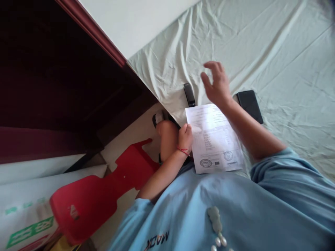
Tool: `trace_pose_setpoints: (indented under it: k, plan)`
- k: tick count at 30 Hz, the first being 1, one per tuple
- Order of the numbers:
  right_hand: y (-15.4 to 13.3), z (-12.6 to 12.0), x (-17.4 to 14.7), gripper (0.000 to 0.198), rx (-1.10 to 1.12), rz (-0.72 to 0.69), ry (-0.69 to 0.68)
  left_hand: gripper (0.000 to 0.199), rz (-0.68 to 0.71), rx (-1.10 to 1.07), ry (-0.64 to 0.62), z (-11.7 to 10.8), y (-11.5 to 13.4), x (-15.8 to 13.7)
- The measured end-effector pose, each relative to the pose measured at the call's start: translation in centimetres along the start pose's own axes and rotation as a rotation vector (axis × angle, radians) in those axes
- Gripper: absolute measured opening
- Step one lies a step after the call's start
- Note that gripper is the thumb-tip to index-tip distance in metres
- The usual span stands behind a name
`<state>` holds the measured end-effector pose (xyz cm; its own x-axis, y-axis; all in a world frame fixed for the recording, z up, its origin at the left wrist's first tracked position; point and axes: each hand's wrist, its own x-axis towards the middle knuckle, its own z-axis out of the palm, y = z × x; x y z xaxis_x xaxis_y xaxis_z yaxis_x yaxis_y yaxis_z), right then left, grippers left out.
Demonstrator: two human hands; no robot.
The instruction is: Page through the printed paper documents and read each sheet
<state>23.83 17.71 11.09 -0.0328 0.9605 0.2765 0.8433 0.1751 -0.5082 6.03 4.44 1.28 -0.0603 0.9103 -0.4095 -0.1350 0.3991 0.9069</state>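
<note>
My left hand [186,136], with a red string at the wrist, is closed on the left edge of a printed sheet of paper [213,139]. The sheet carries lines of text and two oval stamps near its lower edge. Above the sheet's top right, my right hand [216,83] is raised with fingers apart and nothing in it. A black stapler [189,94] lies just beyond the paper's top left corner. To the right of my right wrist rests a black phone [250,106], partly behind the forearm.
A pale wrinkled cloth [293,69] covers the surface ahead and right. Dark red wooden furniture [52,69] stands at left. On the floor side are a red plastic chair [89,205] and a white bag with green print [28,205]. A white wall [131,21] rises behind.
</note>
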Motion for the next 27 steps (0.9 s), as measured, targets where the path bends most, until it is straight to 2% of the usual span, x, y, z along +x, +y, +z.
trace_pose_setpoints:
  k: [3,6,8,11,14,18,21,23,27]
  plan:
    - [2.7,-2.7,-5.2,0.063,0.038,0.118,0.091,0.039,0.091,-0.027,0.015,-1.0,-0.2,-2.0]
    - [4.8,-3.9,-10.0,0.063,0.156,0.289,0.061,0.039,0.127,-0.074,0.009,-1.7,-0.1,-2.7]
    - [5.6,-4.0,-12.3,0.064,0.273,0.386,-0.015,0.038,0.145,-0.099,0.023,-2.0,0.3,-2.4]
    - [5.7,-3.5,-14.6,0.063,0.533,0.498,-0.155,0.039,0.169,-0.118,0.064,-2.2,1.2,-1.3]
    - [5.4,-2.7,-15.8,0.047,0.829,0.599,-0.274,0.038,0.207,-0.093,0.109,-2.3,2.0,-0.1]
    - [5.4,-1.8,-16.8,0.033,0.977,0.678,-0.272,0.035,0.228,-0.093,0.158,-2.2,2.3,1.0]
    - [5.5,-1.4,-17.0,0.027,1.016,0.705,-0.188,0.039,0.162,-0.201,0.079,-2.0,2.6,0.9]
    - [5.5,-1.3,-16.9,0.026,1.063,0.709,-0.108,0.045,0.103,-0.255,-0.033,-1.9,2.9,0.3]
    - [5.9,-0.7,-16.7,0.036,1.154,0.656,0.048,0.057,-0.086,-0.203,-0.244,-1.8,3.0,-0.9]
